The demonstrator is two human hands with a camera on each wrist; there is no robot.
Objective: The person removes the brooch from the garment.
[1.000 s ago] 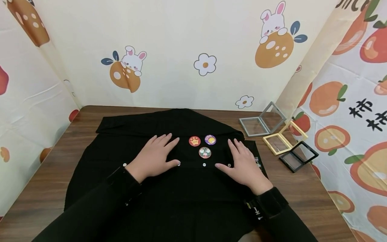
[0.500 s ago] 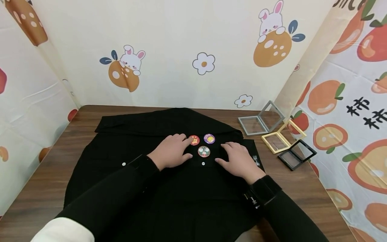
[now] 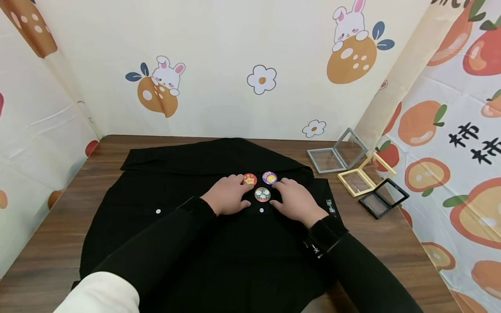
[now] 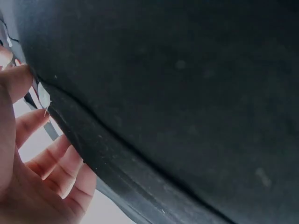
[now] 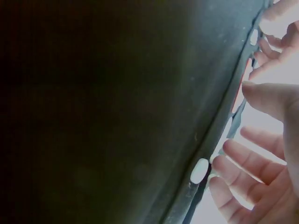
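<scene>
A black garment [image 3: 188,161] with white buttons [image 3: 261,210] is spread over the table. Three round badges sit close together on it: a red one [image 3: 249,179], a purple one [image 3: 269,178] and a green-patterned one [image 3: 262,194]. My left hand [image 3: 228,194] rests on the cloth left of them, its fingers overlapping the red badge's edge. From the right, my right hand [image 3: 296,201] reaches the group, index fingertip by the purple badge, thumb beside the green one. In the left wrist view relaxed fingers [image 4: 63,170] lie along the cloth; the right wrist view shows similarly spread fingers [image 5: 252,163].
At the back right of the wooden table [image 3: 375,252] stand three opened square cases: a grey one [image 3: 326,160], a yellow one [image 3: 357,181] and a black one [image 3: 377,204]. Patterned cloth walls [image 3: 219,108] enclose the table's back and sides.
From lying flat and wide apart on the garment, both hands have moved inward to the badges. The left hand shifted right and the right hand shifted left.
</scene>
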